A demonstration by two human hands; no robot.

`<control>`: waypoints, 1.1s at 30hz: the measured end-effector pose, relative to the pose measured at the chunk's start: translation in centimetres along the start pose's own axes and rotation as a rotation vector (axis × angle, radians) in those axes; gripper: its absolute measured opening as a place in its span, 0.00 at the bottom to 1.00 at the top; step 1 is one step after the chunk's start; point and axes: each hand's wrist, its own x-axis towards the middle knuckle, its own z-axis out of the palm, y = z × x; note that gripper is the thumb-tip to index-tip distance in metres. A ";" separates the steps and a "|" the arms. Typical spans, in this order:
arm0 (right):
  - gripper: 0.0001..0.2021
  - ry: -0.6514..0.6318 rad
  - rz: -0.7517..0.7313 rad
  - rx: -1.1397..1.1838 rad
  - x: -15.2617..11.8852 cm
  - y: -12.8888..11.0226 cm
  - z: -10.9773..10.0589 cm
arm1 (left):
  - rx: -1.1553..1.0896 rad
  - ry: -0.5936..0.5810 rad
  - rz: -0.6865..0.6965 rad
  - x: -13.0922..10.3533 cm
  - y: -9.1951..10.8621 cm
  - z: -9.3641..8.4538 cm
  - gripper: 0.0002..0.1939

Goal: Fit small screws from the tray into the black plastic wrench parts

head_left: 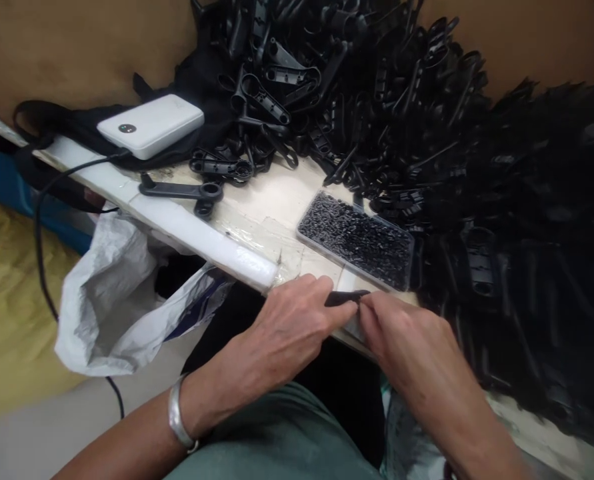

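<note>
My left hand is closed around a black plastic handle part at the table's front edge. The fingers of my right hand pinch together at that part's right end; whatever small thing they may hold is hidden. Just beyond both hands lies a clear plastic box filled with tiny black pieces. One more black handle part rests near the table edge on the left.
A large heap of black plastic parts covers the back and right of the table. A white power bank with a black cable lies at the left. Below the edge hangs an open white sack.
</note>
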 end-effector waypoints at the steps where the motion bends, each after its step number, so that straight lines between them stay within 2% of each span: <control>1: 0.09 0.026 -0.038 -0.048 -0.1 -0.2 0.0 | -0.013 -0.010 0.007 -0.1 0.0 -0.2 0.11; 4: 0.09 0.164 -0.144 -0.162 -0.1 -0.6 0.4 | -0.010 -0.045 0.028 -0.2 0.0 -0.7 0.11; 6: 0.09 0.221 -0.159 -0.182 0.2 -0.6 0.7 | 0.023 -0.053 0.032 -0.2 -0.1 -0.9 0.13; 8: 0.09 0.178 -0.132 -0.118 0.6 -0.1 0.8 | 0.043 -0.063 0.036 -0.2 -0.1 -1.1 0.12; 10: 0.11 0.063 -0.071 0.086 0.9 0.6 0.8 | 0.065 -0.078 0.044 -0.2 0.0 -1.2 0.11; 12: 0.12 -0.050 0.069 0.384 0.8 1.5 0.6 | 0.115 -0.089 0.050 -0.1 0.0 -1.2 0.11; 14: 0.12 -0.088 0.285 0.673 0.3 2.1 0.5 | 0.161 -0.096 0.059 0.2 0.1 -1.1 0.12; 17: 0.16 -0.018 0.614 1.076 -1.4 2.1 0.8 | 0.167 -0.101 0.057 0.3 0.1 -0.8 0.16; 20: 0.26 0.058 0.771 1.462 -2.9 1.5 1.3 | 0.113 -0.041 0.020 0.2 0.4 -0.4 0.22; 22: 0.27 0.094 0.775 1.673 -3.4 1.0 1.6 | 0.049 0.021 0.011 -0.1 0.9 -0.1 0.24; 26: 0.22 0.216 0.698 1.994 -3.4 0.5 1.7 | 0.027 0.086 0.045 -0.5 2.3 0.1 0.24; 30: 0.18 0.307 0.704 2.066 -3.6 0.5 1.5 | 0.201 0.055 0.072 -0.5 3.5 -0.5 0.25; 33: 0.18 0.342 0.695 2.064 -3.6 0.7 1.6 | 0.236 0.038 0.066 -0.4 3.7 -1.0 0.26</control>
